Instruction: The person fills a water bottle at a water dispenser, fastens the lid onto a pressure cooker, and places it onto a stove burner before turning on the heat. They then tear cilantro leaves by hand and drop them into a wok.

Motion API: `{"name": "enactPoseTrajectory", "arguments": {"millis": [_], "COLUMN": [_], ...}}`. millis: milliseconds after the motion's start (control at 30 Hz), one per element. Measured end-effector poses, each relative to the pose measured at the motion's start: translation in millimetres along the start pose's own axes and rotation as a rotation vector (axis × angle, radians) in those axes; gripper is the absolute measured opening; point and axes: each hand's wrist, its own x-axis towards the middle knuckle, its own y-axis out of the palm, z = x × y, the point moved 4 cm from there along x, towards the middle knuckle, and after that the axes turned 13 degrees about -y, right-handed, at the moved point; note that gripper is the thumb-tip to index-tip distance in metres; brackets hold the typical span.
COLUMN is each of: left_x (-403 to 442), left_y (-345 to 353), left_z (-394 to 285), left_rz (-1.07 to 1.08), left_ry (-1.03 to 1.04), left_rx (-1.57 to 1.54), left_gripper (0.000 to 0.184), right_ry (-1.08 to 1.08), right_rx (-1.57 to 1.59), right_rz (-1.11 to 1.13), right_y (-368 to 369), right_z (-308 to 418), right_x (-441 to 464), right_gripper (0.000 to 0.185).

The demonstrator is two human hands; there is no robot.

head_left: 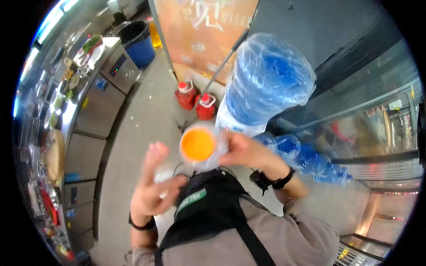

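My right hand [243,150] is wrapped round the side of a pale, translucent plastic jar [214,160]. Its round orange top [198,144] faces up toward me; blur hides whether this is a lid or the contents. To the left of the jar, my left hand [155,188] is raised with its fingers apart, not touching the jar. That hand is smeared by motion, and I see nothing clearly held in it. A black apron [206,199] covers my front just below the jar.
Ahead right stands a plastic-wrapped blue water bottle [273,80]. Two red jugs [205,107] sit on the floor beside it. Large blue bottles [306,155] line the right. A steel counter [98,104] with a round board [55,155] runs along the left, near a blue bin [141,54].
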Motion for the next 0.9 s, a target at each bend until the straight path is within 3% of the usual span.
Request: {"name": "enactPoseTrajectory", "arguments": {"millis": [33,100,200,300,400,467,600,800,900], "left_x": [-8.8,-12.5,-40.1,-87.8,-150.7,-182.5,-267.6,-413.1,-485.8], "left_y": [-9.1,-20.6,-31.9,-42.3,-50.0,-50.8,-77.4,-149.2,-185.6], "left_z": [6.4,23.6,58.1,88.8,137.2,167.9,204.5,242.0,262.6], "left_rz": [-0.192,-0.288,-0.267,-0.256,-0.226,-0.226,-0.247,-0.389,-0.469], "left_ry": [-0.108,-0.163,-0.327,-0.554,-0.803,-0.866,-1.03,-1.167,-1.26], "left_rx": [-0.07,-0.1,0.013,0.071,0.171,0.129,0.06,-0.026,-0.023], "left_gripper": [0.036,0.038,0.04,0.037,0.033,0.032,0.031,0.031,0.033], "right_ry": [-0.127,-0.18,-0.526,-0.519,-0.518,-0.588,-0.586,-0.583,-0.619], "right_rx": [0.069,-0.145,0.072,-0.148,0.063,-0.176,-0.305,-1.139,-1.118], "right_rz": [-0.088,-0.466,-0.555,-0.372,-0.341,-0.633,-0.788,-1.32,-1.388], "right_y": [-9.5,-22.2,-110.2,-180.4,-272.3,-326.1,-309.7,-194.8,-126.6], "right_z": [21.8,77.6,93.5,132.4,128.9,115.9,107.1,104.4,72.6], "right_x": [-5.7,-33.7,-56.6,-47.2,-30.6,-28.8,-10.9,-15.4,13.1], "right_gripper": [0.049,0.035,0.04,0.044,0.044,0.04,0.042,0.032,0.027]}}
